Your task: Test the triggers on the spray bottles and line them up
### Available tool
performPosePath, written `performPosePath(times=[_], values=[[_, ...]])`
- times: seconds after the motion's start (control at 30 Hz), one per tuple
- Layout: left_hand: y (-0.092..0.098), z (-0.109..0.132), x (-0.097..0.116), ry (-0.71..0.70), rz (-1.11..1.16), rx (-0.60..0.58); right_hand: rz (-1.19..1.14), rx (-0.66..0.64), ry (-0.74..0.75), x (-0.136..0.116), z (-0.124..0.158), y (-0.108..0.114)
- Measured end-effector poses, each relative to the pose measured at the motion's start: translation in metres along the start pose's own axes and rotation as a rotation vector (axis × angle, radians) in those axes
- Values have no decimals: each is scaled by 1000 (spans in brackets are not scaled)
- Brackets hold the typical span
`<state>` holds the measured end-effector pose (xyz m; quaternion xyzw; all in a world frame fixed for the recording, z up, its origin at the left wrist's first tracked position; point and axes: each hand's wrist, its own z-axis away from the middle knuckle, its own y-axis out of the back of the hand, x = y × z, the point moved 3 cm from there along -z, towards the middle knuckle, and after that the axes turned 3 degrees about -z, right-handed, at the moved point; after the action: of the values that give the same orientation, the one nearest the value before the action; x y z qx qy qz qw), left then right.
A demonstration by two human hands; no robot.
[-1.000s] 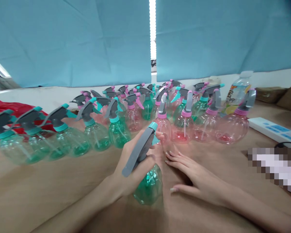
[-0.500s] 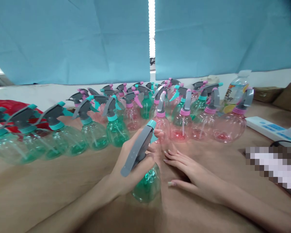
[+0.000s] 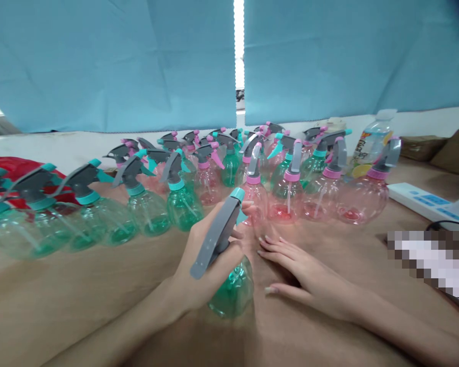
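Note:
My left hand [image 3: 204,255] is wrapped round the neck of a green spray bottle [image 3: 232,290] with a grey and turquoise spray head. The bottle's round base is at the table surface, and my fingers hide its collar. To the right of it, my right hand [image 3: 298,270] lies palm down on the table with fingers spread, holding nothing. Just beyond the fingertips stands a pink spray bottle [image 3: 257,204] with a pink collar. More pink spray bottles [image 3: 285,206] line up to its right. A row of green spray bottles [image 3: 147,216] runs off to the left.
Several more pink and green spray bottles [image 3: 208,183] crowd behind the front rows. At the right are a labelled drink bottle [image 3: 371,142], a white and blue device [image 3: 428,200] and brown boxes [image 3: 453,151]. A red bag [image 3: 19,171] lies at the far left. Blue cloth hangs behind.
Almost nothing differs. My left hand keeps its hold on the green spray bottle, and my right hand stays flat on the table. The view has shifted very slightly.

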<state>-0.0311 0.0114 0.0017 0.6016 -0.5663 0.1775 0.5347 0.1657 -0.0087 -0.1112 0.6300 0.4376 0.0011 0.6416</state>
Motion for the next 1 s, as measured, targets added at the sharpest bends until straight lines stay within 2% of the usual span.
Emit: performPosePath(times=[0.13, 0.43, 0.8, 1.0], values=[[-1, 2, 0, 41, -5, -23, 36, -30, -22, -1, 0, 0], [-3, -2, 4, 67, -38, 5, 33, -22, -19, -1, 0, 0], [-7, 0, -14, 22, -54, -27, 24, 1, 0, 2, 1, -2], [-10, 2, -19, -53, -108, -43, 46, -17, -4, 2, 1, -2]])
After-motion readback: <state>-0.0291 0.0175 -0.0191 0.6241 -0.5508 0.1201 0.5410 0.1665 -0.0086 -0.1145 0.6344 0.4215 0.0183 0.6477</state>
